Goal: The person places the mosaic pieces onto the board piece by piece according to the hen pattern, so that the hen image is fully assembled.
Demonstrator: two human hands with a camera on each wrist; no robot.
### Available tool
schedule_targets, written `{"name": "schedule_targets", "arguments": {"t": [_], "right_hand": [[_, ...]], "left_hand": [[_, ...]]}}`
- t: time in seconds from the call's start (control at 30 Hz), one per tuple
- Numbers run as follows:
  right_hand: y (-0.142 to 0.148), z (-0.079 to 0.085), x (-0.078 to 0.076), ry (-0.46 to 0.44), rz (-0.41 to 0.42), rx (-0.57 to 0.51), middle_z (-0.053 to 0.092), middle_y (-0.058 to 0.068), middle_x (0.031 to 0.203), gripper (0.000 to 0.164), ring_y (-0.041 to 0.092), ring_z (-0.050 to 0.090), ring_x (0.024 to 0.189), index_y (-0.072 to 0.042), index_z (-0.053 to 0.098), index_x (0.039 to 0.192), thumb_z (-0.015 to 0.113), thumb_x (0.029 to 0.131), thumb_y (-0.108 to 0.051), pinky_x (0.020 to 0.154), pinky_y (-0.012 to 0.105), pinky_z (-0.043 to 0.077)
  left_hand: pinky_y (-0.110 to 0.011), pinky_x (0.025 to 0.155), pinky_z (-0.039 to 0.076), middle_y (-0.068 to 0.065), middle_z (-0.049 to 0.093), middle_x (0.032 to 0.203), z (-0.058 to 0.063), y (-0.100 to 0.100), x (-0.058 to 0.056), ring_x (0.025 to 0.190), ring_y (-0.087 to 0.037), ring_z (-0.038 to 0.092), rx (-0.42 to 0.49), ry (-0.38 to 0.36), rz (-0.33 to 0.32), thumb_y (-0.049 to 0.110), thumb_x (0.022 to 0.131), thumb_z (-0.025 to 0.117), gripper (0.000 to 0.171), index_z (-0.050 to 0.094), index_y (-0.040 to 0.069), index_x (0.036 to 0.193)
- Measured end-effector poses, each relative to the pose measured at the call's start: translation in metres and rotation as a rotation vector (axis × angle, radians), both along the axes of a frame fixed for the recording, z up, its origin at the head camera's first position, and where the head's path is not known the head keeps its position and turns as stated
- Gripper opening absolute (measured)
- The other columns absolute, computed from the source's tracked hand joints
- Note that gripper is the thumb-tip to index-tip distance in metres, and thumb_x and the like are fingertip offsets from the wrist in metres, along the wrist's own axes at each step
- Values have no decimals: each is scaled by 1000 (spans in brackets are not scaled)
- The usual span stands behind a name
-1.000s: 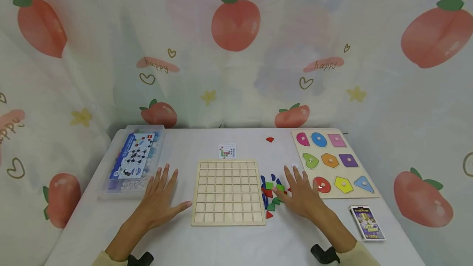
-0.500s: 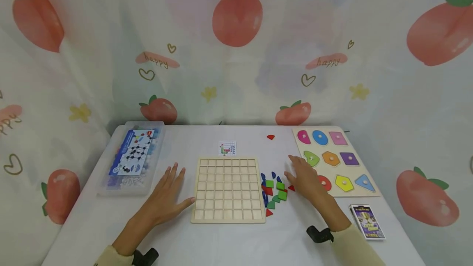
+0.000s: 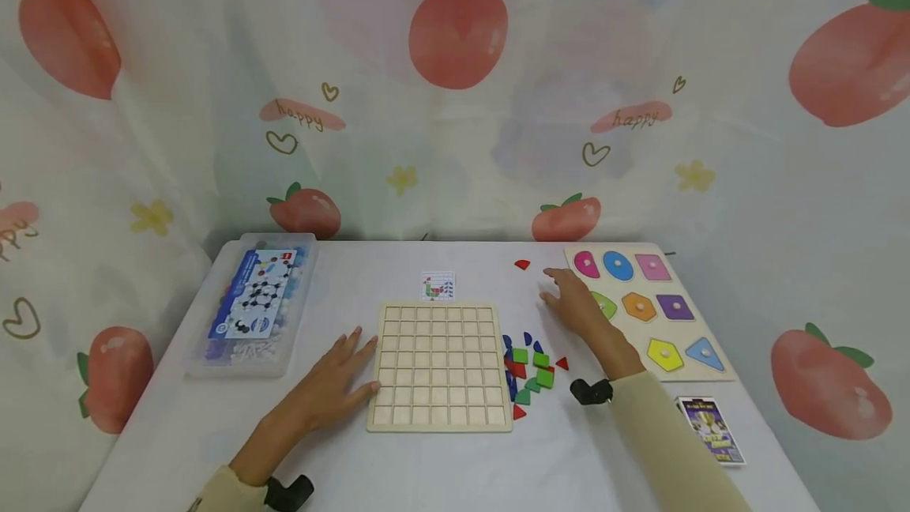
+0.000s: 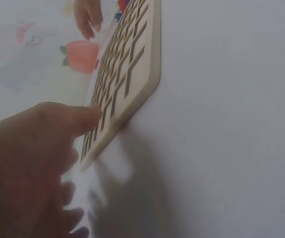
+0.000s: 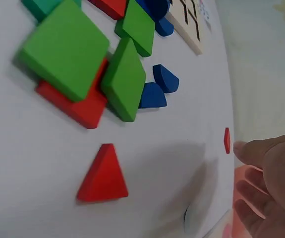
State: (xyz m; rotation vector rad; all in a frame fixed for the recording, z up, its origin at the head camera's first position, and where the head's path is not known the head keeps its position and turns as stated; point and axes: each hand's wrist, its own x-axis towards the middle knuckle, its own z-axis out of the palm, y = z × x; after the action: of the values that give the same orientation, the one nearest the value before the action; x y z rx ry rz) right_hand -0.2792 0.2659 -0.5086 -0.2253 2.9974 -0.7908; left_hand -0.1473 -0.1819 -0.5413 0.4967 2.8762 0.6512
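Observation:
A wooden grid board lies flat at the middle of the table. My left hand is at its left edge, fingers spread. In the left wrist view the left thumb overlaps the board's rim; contact is unclear. My right hand reaches over the table's right side, holding nothing, its fingers slightly bent. Just beyond its fingertips lies a lone red fan-shaped piece. Nearer me, right of the board, is a loose pile with green squares, a red triangle and blue half-rounds.
A small pattern card lies behind the board. At the left stands a clear plastic box with a blue label. A shape puzzle board is at the right, partly under my right arm, with a card pack nearer me.
My right hand has left the pile, uncovering it, and moved away from me toward the lone red piece. My left hand has shifted right to the board's edge.

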Motion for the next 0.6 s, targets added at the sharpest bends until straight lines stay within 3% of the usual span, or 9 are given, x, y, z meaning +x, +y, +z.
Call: {"name": "schedule_targets", "arguments": {"t": [0.37,0.6], "right_hand": [[-15,-16,-51,-22,4,4,45,30,156,55,47,38,150,5,42,157,60,107,-11,123,60,34],[-30,-27,-70,-4,2,29,50,31,146,47,47,48,137,4,50,152,58,107,-6,120,58,41]], "left_hand": [[-65,126,25,-18,24,174,-3,3,3,160,-47,21,-12,-3,2,38,106,60,65,39,18,165],[-63,127,24,-17,22,174,-8,1,1,161,-44,20,-23,-13,14,42,107,59,65,39,22,165]]}}
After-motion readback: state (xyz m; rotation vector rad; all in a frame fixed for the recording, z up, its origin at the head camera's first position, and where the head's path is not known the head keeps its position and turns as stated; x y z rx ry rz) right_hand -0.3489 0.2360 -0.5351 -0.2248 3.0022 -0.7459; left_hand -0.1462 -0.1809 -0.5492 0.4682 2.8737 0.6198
